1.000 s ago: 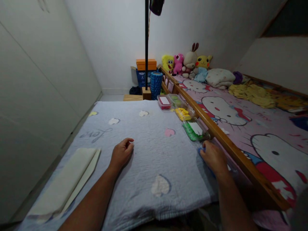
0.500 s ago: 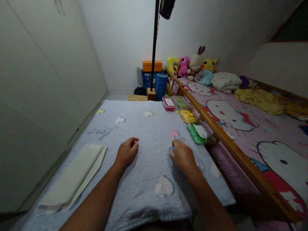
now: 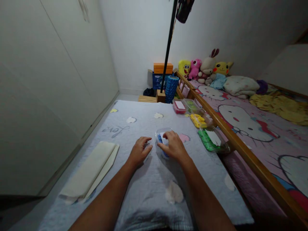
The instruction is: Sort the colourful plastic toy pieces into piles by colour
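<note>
"Starting with the clear box (image 3: 161,138), where is it?"

"On the table (image 3: 144,126), about midway between the left and right edges, with blue stuff inside and a white label (image 3: 163,137) on top."

"How would it handle?"

"Light, I'd guess: thin plastic, smooth enough to slip, and apt to bend or crack if squeezed hard. I'd hold it by two opposite sides, just under the rim, and keep pressure off the top."

"And the hands?"

"The right hand (image 3: 175,146) arches over the box's right side, with a gap between thumb and fingertips. I can't tell whether they grip it or only rest there. The left hand (image 3: 141,150) is just beside the box, not touching it, thumb spread from the fingers and nothing between them."

"What's farther out?"

"Along the table's right edge, a box of green (image 3: 207,140) is nearest, then a box of yellow (image 3: 198,120). Toward the far right corner are a red box (image 3: 179,106) and a pale green one (image 3: 191,105). A folded sheet (image 3: 92,170) lies by the left edge. Past the right edge runs a wooden bed rail (image 3: 231,136)."
</note>
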{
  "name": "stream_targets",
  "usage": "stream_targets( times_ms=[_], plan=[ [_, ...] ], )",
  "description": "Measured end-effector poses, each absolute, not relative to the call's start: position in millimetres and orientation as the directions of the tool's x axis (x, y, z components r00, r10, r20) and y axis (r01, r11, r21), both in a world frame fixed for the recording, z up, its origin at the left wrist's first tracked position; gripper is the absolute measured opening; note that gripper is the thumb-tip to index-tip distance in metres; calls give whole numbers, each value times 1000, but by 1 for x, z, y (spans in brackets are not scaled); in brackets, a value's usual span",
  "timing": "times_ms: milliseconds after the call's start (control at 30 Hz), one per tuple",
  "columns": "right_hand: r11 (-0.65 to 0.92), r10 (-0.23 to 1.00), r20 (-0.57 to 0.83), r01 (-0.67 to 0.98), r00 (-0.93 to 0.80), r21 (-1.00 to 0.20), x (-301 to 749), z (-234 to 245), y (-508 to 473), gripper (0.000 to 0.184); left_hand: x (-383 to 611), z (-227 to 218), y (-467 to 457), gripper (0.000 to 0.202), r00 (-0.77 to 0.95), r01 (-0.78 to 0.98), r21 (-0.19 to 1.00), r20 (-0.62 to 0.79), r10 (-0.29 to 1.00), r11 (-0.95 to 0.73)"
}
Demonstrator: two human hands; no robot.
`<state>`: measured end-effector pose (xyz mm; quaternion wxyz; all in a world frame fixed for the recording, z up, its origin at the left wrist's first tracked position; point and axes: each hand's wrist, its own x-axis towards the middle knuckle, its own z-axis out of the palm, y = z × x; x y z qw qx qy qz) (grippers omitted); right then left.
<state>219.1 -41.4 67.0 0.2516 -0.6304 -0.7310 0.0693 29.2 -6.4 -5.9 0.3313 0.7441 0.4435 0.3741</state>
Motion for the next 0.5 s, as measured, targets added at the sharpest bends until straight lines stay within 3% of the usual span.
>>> stream_targets(
  times_ms=[100,233,367,500],
  plan=[
    [190,973,189,927,-133,-325,226,62,-71,35,35,-3,-11,32,384,416,801,274,882,-430],
    [169,979,155,948,-130,-270,217,54,-87,19,43,-1,-16,32,433,367,824,259,863,-432],
    [184,970,215,918,-112,-350,208,49,-81,9,45,-4,-17,34,424,270,886,243,872,-378],
    [206,947,318,826,-34,-524,200,50,-73,5,47,-5,-16,39,352,104,973,157,923,-205]
  ],
)
